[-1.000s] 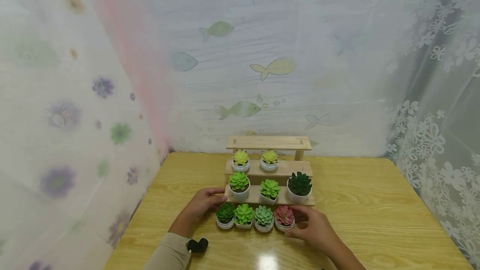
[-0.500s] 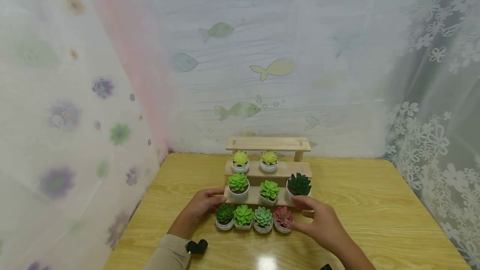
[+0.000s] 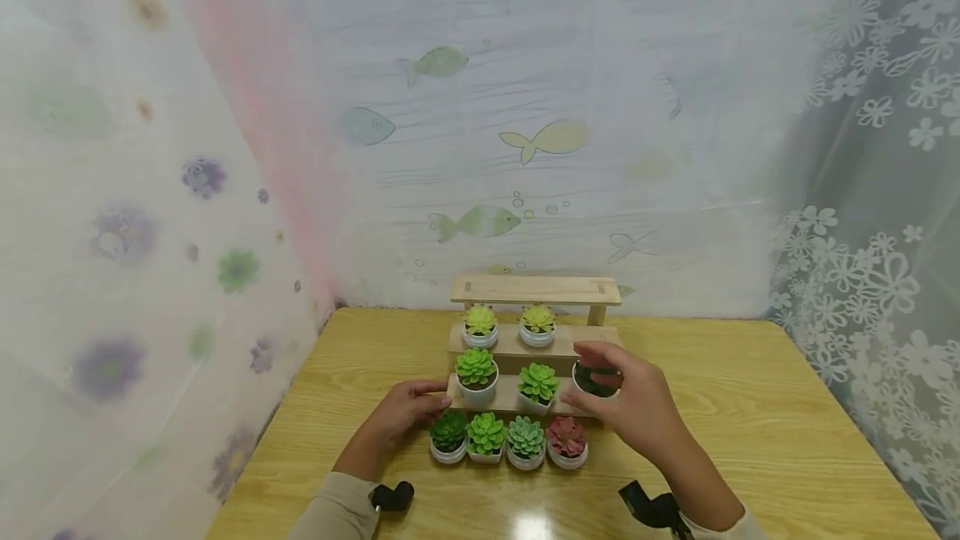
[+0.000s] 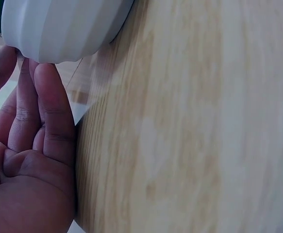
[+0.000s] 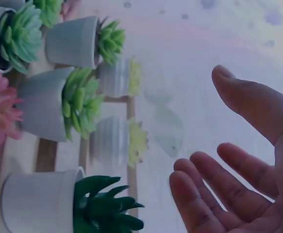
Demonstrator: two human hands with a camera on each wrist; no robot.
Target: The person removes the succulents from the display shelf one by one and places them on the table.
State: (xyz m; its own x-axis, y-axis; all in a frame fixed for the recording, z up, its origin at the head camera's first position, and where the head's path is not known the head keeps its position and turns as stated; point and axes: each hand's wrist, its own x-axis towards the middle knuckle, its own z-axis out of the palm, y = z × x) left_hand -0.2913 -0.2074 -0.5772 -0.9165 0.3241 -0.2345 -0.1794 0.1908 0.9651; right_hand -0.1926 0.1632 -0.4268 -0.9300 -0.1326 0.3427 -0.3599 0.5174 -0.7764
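My left hand [image 3: 405,415] stays at the left end of the tiered wooden shelf [image 3: 534,287], its fingertips at the lower step. In the left wrist view its fingers [image 4: 54,97] extend towards a white ribbed pot [image 4: 63,29]; whether they touch it I cannot tell. My right hand [image 3: 637,398] hovers over the lower step's right end, thumb and fingers spread apart, holding nothing. It partly hides the dark green succulent [image 3: 596,379] in the head view; the right wrist view shows that plant's white pot [image 5: 39,201] apart from the fingers.
In front of the shelf stand a red succulent [image 3: 567,437], a pale green one [image 3: 526,437], a bright green one [image 3: 486,433] and a dark green one [image 3: 448,432]. Two yellow-green succulents [image 3: 480,321] occupy the middle step. Two bright green ones [image 3: 537,383] share the lower step.
My right hand has left the red succulent, which stays in the front row, and has risen backwards over the dark green succulent on the lower step. My left hand keeps its place.
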